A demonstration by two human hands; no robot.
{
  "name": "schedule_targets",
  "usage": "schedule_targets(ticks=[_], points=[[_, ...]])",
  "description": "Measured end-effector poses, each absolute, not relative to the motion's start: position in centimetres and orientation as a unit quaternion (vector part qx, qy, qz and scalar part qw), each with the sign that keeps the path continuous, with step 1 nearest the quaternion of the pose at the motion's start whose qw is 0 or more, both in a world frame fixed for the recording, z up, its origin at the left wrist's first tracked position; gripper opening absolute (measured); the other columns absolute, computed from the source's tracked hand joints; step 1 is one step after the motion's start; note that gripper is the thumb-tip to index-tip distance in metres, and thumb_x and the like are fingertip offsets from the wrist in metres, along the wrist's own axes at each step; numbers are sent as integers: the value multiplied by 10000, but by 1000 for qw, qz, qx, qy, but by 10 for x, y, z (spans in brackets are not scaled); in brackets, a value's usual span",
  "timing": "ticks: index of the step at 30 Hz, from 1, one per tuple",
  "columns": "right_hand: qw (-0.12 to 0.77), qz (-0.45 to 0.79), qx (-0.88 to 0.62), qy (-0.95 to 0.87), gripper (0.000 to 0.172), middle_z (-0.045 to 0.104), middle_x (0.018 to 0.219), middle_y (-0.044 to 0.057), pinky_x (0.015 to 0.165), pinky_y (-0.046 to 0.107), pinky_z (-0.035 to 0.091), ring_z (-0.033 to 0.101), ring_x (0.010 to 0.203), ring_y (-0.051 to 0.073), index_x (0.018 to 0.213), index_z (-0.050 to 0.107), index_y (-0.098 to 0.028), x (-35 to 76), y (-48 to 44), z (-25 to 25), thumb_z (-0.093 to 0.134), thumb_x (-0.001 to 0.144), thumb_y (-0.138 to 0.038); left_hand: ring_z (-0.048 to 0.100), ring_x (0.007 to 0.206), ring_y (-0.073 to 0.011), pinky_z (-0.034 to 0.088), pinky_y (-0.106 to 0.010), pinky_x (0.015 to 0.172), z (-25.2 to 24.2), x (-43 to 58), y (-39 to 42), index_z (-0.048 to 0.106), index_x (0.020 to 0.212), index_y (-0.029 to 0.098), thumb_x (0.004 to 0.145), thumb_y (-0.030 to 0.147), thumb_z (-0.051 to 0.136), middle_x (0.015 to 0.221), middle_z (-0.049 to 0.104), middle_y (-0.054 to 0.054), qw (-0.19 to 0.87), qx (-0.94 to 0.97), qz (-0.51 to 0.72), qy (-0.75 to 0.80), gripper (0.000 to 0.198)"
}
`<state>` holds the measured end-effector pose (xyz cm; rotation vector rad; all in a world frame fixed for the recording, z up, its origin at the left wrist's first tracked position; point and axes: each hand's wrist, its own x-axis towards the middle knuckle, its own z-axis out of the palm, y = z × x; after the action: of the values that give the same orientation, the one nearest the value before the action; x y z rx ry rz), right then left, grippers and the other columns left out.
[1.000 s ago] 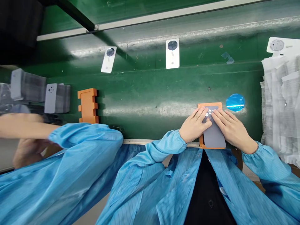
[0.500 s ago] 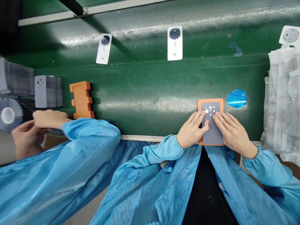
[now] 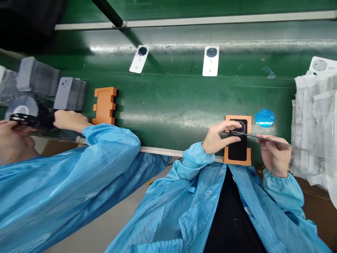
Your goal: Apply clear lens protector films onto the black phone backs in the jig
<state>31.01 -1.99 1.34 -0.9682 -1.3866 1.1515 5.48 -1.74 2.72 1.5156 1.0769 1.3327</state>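
Note:
My right hand (image 3: 276, 154) pinches a thin grey phone back cover (image 3: 251, 136), which is seen almost edge-on. The cover slants above an orange fixture (image 3: 238, 162) at the bench's front edge. Inside the fixture lies a flat black rectangular piece (image 3: 237, 151) with a round outline near its top. My left hand (image 3: 214, 137) hovers over the fixture's left side, thumb and forefinger apart. The cover's far end reaches between those fingers; I cannot tell whether they touch it.
A blue film disc (image 3: 265, 118) lies right of the fixture, with a white sleeve stack (image 3: 313, 123) beyond it. White cards (image 3: 210, 63) lie farther back. On the left are a second orange fixture (image 3: 104, 105), grey covers (image 3: 64, 94) and a co-worker's hands (image 3: 70, 119).
The grey cover has left the fixture and tilted up in my right hand, exposing the black piece. My left hand's fingers have lifted and parted. The camera view has shifted.

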Motion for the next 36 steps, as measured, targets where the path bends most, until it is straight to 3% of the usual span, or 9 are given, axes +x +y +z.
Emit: schedule_targets(ticks=[3,9,16,20,24,28,30,32,36], points=[[504,559,-400,-522,289,796,1138,23,826,470,667,781,991,246,1294,698,-391,311,-16,-11,527,1069,-333,783,915,-159,649,-312,888,47,85,-21,746,976,168,971,364,769,969,808,-56,365,603,589,394,197],[448,570,-402,-559,466,758,1150,60,915,515,642,739,1058,268,1490,564,-397,318,-14,-35,322,1106,-504,772,910,-146,655,-292,836,70,115,-24,735,974,164,1032,301,679,982,803,-65,269,640,612,380,159],[430,555,-391,-595,502,748,1223,66,960,546,609,723,1002,294,1557,498,-436,320,-13,-32,362,1090,-558,758,876,-151,629,-303,814,75,122,-22,711,953,180,1035,256,658,935,796,-37,163,644,638,390,124],[473,535,-382,-587,424,752,1192,74,876,486,635,739,984,258,1480,561,-380,302,-10,-24,422,1090,-467,725,829,-146,598,-283,780,66,117,-22,700,916,177,1035,322,662,886,770,-39,242,591,624,450,192],[541,506,-385,-550,458,758,1226,74,1022,502,602,733,1116,261,1406,609,-294,268,27,4,693,962,-366,663,737,-127,554,-255,714,54,102,6,703,888,168,984,512,702,836,732,-27,356,506,624,477,357],[545,541,-402,-499,518,770,1233,37,1147,494,552,673,1274,261,1286,649,-278,243,118,54,823,831,-453,713,1043,-204,564,-301,899,60,58,89,725,1060,164,926,559,739,1126,760,-97,383,566,567,460,417],[513,588,-418,-466,456,782,1189,12,1175,428,532,668,1257,201,1208,650,-299,237,161,75,804,846,-531,683,1172,-228,525,-341,1029,65,33,144,691,1151,160,1013,477,636,1231,736,-119,326,575,528,534,351],[490,608,-430,-453,412,802,1050,28,1150,415,549,705,1150,182,1096,659,-283,232,181,85,766,868,-608,629,1280,-261,457,-384,1139,66,15,196,634,1237,136,986,349,693,1344,677,-165,251,561,448,649,334],[439,638,-445,-450,458,776,807,30,931,426,658,762,854,193,890,647,-234,228,132,73,816,793,-648,440,1472,-419,377,-580,1192,53,9,262,476,1430,63,783,234,908,1556,456,-312,224,534,254,775,797]])
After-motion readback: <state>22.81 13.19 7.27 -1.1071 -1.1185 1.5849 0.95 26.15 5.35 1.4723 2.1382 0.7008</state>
